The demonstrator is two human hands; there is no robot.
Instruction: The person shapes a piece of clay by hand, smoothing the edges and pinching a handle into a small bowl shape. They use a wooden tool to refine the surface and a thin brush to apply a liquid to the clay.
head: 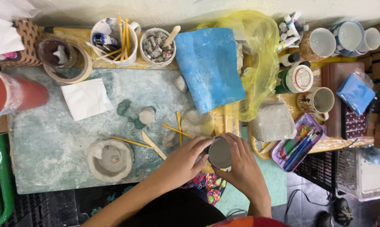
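Seen from the head camera, a person's left hand [185, 162] and right hand [240, 168] closed together around a small round grey clay piece [219, 153], held at the near edge of a stained work board [51, 143]. A grey clay bowl [110, 160] sat apart to the left, wooden sticks [173, 131] lying between.

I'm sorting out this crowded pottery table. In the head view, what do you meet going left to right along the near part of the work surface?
Grey clay bowl → flat wooden tool → left hand → small round grey cup, held by both hands → right hand → purple tray of brushes.
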